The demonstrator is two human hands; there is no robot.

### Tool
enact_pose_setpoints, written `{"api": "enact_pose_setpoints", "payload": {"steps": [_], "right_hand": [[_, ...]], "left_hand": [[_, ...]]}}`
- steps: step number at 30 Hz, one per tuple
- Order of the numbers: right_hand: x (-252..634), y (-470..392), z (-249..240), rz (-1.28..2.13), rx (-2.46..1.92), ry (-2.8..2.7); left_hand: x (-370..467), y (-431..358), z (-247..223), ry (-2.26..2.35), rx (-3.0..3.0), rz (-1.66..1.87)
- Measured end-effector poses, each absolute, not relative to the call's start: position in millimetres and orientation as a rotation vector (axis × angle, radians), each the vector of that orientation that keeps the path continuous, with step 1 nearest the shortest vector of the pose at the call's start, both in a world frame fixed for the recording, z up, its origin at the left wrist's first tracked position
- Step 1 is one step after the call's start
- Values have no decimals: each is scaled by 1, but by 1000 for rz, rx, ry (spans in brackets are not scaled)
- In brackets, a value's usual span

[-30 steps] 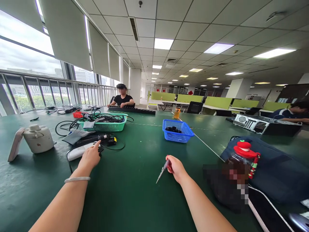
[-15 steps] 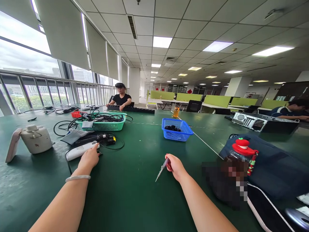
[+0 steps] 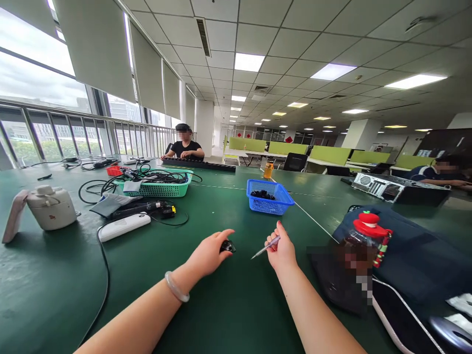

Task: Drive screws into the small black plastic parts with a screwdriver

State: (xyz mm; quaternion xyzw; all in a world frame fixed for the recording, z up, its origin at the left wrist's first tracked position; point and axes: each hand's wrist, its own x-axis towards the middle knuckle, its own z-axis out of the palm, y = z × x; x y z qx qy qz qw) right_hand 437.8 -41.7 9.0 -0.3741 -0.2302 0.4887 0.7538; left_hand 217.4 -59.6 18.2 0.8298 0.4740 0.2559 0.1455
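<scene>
My left hand (image 3: 207,253), a pale bangle on its wrist, is curled around a small black part (image 3: 228,246) low over the green table. The thumb and fingers press on its sides, and the palm covers some of it. In my right hand (image 3: 283,250) is a slim screwdriver (image 3: 262,250) with a clear handle. Its metal tip points down and left, toward the black part but apart from it. Beyond my hands stands a blue basket (image 3: 271,205) with several small black pieces (image 3: 263,194) inside.
At the left lie a white power strip (image 3: 125,227) with a black cord, a green basket (image 3: 162,189) of cables and a white jug (image 3: 52,209). A red-lidded bottle (image 3: 368,231), dark bag and phone (image 3: 400,314) are on the right. A person sits across the table.
My left hand has moved right, away from the power strip, and now has the small black part. My right hand has tilted up and shifted slightly right with the screwdriver.
</scene>
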Motion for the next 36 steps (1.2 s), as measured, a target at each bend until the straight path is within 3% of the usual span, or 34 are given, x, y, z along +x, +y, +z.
{"api": "enact_pose_setpoints", "payload": {"steps": [5,15,36], "right_hand": [[417,-55,14,954,-941,-729],[392,-90,23,275,-886,-1536],[384,-85,14,140,-906,-1748]], "left_hand": [[226,-55,-2,1297,2297,716],[225,-50,-5,1280,2288,650],[224,-42,-7,1263,2172,670]]}}
